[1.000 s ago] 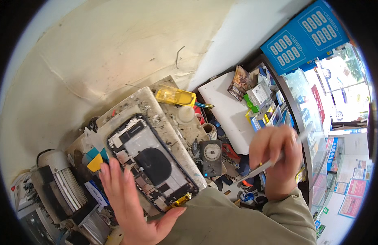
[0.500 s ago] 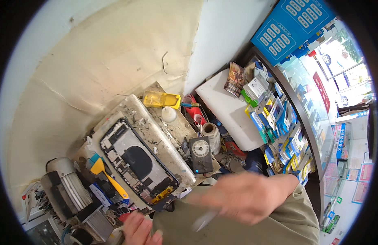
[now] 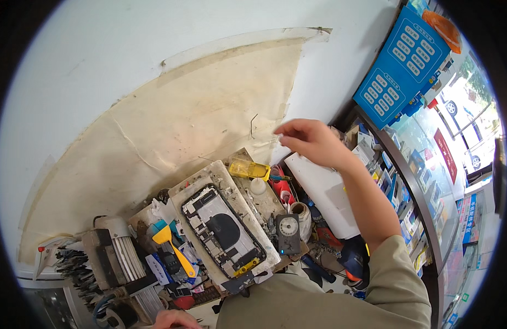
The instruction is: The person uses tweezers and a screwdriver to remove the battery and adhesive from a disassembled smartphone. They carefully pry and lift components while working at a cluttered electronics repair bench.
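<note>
- Right hand [image 3: 313, 143]: raised, in front of the far end of the white sheet [image 3: 327, 194], well apart from the phone. Fingers loosely bent, thumb close to index; can't tell if something small sits between the tips.
- Left hand [image 3: 175, 319]: at the lower edge, mostly cut off. Can't tell its grip.
- Opened phone body [image 3: 223, 230]: lies on the pale slab [image 3: 244, 211], insides up. Black round pad in the middle, yellow strip [image 3: 247, 267] at the near end. Neither hand on it.
- Yellow spade-headed tool [image 3: 182, 259]: left of the slab, on clutter.
- Black dial box [image 3: 289, 233]: right of the slab, white roll [image 3: 301, 212] just beside it.
- Yellow container [image 3: 248, 168]: beyond the slab, small white cap [image 3: 258, 186] near it.
</note>
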Available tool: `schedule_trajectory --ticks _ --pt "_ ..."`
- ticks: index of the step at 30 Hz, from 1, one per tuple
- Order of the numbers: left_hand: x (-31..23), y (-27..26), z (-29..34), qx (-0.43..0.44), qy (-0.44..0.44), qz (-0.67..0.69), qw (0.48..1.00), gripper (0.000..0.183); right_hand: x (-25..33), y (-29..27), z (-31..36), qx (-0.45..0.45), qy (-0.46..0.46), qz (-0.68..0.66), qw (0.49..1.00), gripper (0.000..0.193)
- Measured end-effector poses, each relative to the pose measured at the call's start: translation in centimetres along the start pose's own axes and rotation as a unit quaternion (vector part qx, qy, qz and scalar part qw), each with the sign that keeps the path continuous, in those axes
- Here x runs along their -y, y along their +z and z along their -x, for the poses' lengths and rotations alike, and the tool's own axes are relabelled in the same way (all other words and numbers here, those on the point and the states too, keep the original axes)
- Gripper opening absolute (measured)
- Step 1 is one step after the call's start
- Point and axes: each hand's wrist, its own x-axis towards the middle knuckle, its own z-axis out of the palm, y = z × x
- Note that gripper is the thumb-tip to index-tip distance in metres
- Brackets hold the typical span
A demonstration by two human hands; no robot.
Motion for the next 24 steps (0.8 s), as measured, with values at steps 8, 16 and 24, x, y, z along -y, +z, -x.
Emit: schedule_trajectory --ticks 8,16,24 --pt "0.9 0.4 0.8 -0.023 -0.064 -0.134 0.989 0.032 -3.6 6.6 -3.9 0.229 -0.030 0.187 0.955 0.078" --pt "0.6 0.8 0.0 0.013 -0.057 -0.129 0.990 0.024 -5.6 4.5 -3.4 0.230 -0.052 0.159 0.959 0.067" --pt "0.4 -0.5 0.6 0.059 -0.105 -0.023 0.992 0.025 -3.3 -4.2 9.7 0.187 0.113 -0.174 0.960 0.065"
